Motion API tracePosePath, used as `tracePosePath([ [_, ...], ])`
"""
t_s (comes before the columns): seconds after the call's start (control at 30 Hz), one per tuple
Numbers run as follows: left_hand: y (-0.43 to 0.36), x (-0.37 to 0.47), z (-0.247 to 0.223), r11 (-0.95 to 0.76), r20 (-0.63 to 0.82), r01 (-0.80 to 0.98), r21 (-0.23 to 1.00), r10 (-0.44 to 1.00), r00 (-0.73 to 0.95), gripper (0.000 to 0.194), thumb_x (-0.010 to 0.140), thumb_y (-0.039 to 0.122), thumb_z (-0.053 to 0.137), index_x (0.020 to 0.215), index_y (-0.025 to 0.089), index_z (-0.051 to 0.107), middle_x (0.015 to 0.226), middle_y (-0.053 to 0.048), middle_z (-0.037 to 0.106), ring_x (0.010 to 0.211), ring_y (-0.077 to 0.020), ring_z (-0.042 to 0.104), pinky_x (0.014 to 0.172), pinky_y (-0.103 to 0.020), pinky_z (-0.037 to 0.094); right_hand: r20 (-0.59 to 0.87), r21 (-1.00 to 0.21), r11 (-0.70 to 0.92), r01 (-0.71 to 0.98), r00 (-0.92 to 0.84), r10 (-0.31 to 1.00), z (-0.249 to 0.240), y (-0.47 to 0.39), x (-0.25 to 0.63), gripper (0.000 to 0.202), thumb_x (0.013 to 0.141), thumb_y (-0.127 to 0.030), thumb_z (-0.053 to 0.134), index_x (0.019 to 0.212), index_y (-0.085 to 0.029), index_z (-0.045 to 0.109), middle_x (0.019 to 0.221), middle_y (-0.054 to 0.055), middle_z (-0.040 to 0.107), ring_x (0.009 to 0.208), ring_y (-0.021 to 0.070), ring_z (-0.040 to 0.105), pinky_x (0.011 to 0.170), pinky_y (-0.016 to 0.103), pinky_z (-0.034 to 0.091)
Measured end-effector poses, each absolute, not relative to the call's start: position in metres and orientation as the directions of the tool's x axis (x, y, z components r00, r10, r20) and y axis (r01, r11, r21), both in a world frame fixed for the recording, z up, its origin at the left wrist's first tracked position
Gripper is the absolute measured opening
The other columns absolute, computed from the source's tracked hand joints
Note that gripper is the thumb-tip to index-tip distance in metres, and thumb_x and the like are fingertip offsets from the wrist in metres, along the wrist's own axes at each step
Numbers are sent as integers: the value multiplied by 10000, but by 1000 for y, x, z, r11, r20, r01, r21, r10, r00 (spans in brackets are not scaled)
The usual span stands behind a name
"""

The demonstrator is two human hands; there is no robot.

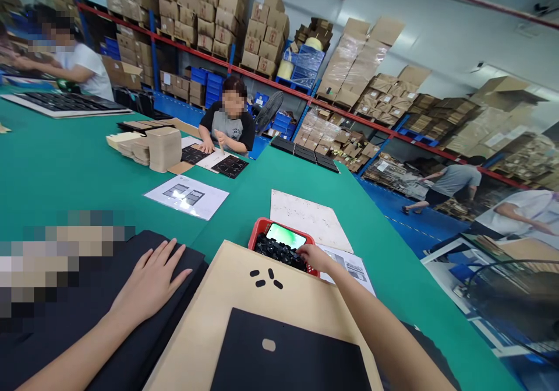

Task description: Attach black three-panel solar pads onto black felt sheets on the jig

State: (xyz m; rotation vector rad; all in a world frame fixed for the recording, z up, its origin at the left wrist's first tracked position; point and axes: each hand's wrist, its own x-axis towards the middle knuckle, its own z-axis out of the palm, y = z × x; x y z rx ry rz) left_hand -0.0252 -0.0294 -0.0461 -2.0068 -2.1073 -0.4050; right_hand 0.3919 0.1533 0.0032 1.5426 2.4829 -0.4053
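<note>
My left hand lies flat with fingers spread on a stack of black sheets. My right hand reaches into a red basket of small black pieces; its fingertips are pinched together among them, and what they hold is too small to make out. A phone with a lit green screen rests on the basket's far side. Several black oval pieces lie on a tan board. Nearer me on that board is a black sheet with an oval hole.
Beyond the basket lie a white board and printed sheets. Tan stacked pieces stand on the green table. Across it, a person handles black panels. Others are at both sides. Shelves with cartons line the back.
</note>
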Motion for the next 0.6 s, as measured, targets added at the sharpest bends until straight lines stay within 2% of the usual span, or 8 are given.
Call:
tracePosePath([
  [0.3,-29,-26,-50,22,361,996,90,931,-53,685,883,572,252,1312,118,534,1414,-152,454,1327,-337,374,1045,-491,313,-220,120,463,878,-432,875,9,150,405,241,934,-237,545,1159,-161,582,1203,89,577,1103,231,542,943,456,443],
  [0.6,-29,-25,-46,27,336,997,71,941,-49,680,887,564,247,1321,121,525,1421,-150,444,1327,-332,377,1038,-491,326,-311,250,520,817,-441,842,-11,157,382,287,922,-318,565,1167,-168,568,1155,80,580,1061,236,552,923,473,445],
])
